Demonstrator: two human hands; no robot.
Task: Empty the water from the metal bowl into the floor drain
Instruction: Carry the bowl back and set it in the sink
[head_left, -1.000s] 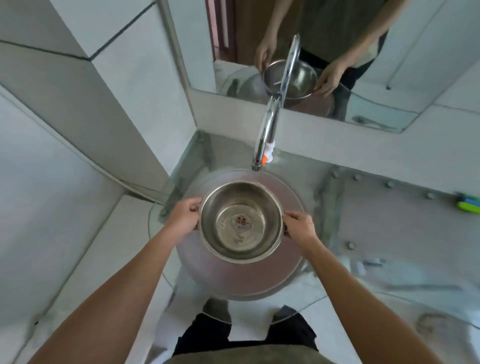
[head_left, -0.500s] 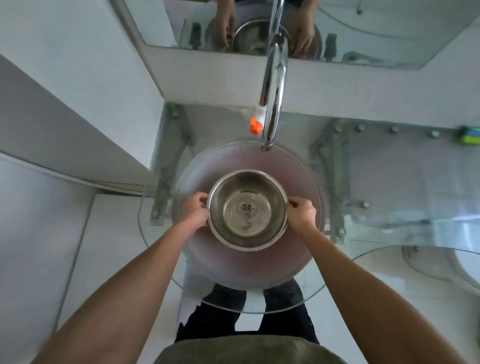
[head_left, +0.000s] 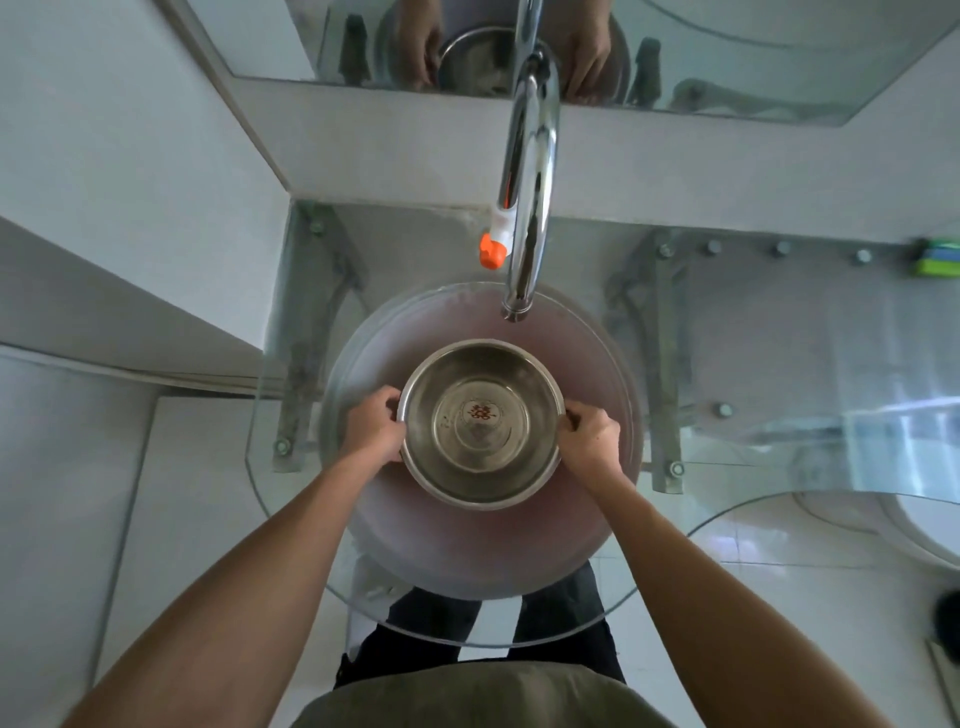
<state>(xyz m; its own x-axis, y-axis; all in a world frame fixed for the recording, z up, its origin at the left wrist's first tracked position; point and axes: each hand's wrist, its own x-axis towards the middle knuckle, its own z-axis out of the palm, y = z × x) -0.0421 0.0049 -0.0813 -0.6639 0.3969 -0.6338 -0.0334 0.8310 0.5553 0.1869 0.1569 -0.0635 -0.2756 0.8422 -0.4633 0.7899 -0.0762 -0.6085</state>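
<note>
moved: bowl (head_left: 480, 423) barely, still over basin (head_left: 597, 519) | left hand (head_left: 371, 423), right hand (head_left: 589, 441) fingers pinching rim | water unpoured, drain unseen

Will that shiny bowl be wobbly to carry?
Probably a bit: the metal bowl seems to hold water, which would slosh if tipped. Its smooth rim may be slippery, so the left hand and right hand gripping opposite sides should help.
</note>
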